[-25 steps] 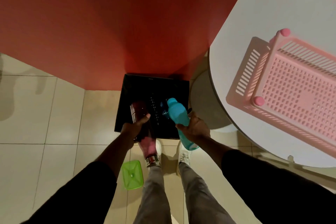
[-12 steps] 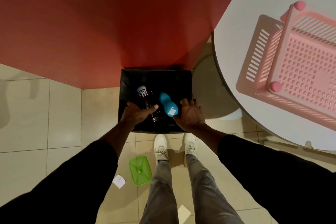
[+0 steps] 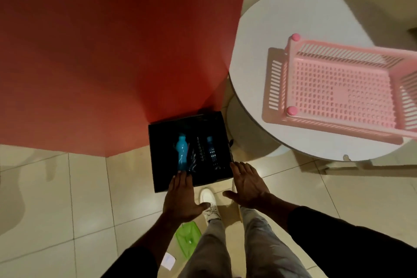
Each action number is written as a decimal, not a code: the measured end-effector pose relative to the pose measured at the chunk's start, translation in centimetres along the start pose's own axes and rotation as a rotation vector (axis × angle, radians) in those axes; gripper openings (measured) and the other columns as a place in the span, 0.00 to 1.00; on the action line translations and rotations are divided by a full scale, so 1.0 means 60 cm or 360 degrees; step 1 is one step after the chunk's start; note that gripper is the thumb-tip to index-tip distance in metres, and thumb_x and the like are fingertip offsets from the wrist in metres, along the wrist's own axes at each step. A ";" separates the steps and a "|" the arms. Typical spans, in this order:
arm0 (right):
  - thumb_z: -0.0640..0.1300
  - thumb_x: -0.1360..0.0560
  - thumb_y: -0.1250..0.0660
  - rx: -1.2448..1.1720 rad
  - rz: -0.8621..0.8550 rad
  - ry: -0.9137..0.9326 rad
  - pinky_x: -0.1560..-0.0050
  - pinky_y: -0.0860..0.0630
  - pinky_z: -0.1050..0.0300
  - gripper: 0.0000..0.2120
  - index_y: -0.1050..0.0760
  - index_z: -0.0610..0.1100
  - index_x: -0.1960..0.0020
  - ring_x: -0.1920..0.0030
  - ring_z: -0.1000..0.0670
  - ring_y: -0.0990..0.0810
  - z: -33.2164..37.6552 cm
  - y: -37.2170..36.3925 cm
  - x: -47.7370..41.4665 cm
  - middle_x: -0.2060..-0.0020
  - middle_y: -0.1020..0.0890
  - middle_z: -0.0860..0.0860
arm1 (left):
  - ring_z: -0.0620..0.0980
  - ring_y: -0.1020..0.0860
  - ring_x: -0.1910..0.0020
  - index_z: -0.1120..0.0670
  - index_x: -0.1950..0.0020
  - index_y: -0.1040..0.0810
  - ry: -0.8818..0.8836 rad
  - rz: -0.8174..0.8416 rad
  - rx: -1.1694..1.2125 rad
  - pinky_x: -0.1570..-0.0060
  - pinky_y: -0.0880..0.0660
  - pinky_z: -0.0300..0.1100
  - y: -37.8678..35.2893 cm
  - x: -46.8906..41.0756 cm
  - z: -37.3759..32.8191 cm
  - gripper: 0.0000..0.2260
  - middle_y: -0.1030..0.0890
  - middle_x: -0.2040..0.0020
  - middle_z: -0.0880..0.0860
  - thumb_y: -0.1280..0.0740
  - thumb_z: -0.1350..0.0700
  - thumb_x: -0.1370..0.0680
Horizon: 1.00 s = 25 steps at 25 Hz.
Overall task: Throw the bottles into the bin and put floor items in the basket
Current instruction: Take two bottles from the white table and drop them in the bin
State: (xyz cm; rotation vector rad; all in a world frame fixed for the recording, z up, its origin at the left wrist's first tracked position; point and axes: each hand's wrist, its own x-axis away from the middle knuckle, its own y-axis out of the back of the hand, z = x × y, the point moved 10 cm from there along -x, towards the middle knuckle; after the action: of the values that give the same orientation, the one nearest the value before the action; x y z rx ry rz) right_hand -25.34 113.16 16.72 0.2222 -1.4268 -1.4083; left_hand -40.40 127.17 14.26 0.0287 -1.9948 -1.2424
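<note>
The black square bin (image 3: 158, 165) stands on the floor against the red wall. Inside it lie a turquoise bottle (image 3: 182, 152), a dark bottle (image 3: 200, 150) and a clear bottle with a blue cap (image 3: 212, 150). My left hand (image 3: 181, 198) hovers over the bin's near edge, fingers spread, holding nothing. My right hand (image 3: 247, 184) is just right of the bin's near corner, also spread and empty. A pink perforated basket (image 3: 338, 90) sits on the round white table (image 3: 282, 29) at the right.
A green plastic lid (image 3: 188, 240) and a white scrap of paper (image 3: 168, 260) lie on the tiled floor by my left leg. My white shoe (image 3: 208, 203) stands just before the bin. The table's base is right of the bin.
Both hands let go of the bottles, which now lie in the bin. The hands have drawn back to the bin's near edge, open.
</note>
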 end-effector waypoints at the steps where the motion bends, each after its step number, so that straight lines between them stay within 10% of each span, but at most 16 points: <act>1: 0.72 0.24 0.42 0.0011 -0.0015 -0.0015 0.19 0.46 0.44 0.50 0.51 0.39 0.18 0.20 0.40 0.43 -0.004 0.005 0.017 0.19 0.41 0.41 | 0.58 0.53 0.14 0.58 0.14 0.50 -0.0062 -0.0019 -0.0040 0.16 0.59 0.51 0.006 0.010 -0.018 0.58 0.51 0.13 0.58 0.36 0.22 0.30; 19: 0.77 0.24 0.54 -0.0506 -0.0645 -0.0936 0.18 0.55 0.47 0.51 0.53 0.39 0.17 0.18 0.42 0.48 -0.307 -0.011 0.427 0.18 0.46 0.41 | 0.58 0.61 0.14 0.59 0.14 0.52 -0.1257 0.0003 -0.0809 0.16 0.62 0.56 -0.032 0.072 -0.531 0.55 0.57 0.13 0.61 0.50 0.20 0.26; 25: 0.79 0.24 0.57 -0.0669 -0.0748 -0.1182 0.18 0.58 0.50 0.51 0.54 0.42 0.16 0.17 0.45 0.51 -0.467 -0.094 0.651 0.17 0.49 0.44 | 0.54 0.72 0.20 0.54 0.13 0.58 -0.1445 0.0012 -0.0818 0.30 0.79 0.47 -0.146 0.174 -0.763 0.56 0.66 0.14 0.55 0.53 0.16 0.28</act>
State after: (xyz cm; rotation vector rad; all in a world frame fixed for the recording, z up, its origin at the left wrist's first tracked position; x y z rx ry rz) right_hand -23.46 65.56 25.30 -0.2912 -1.6690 -2.2977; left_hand -22.72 83.88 24.03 -0.9405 -2.2836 -1.9449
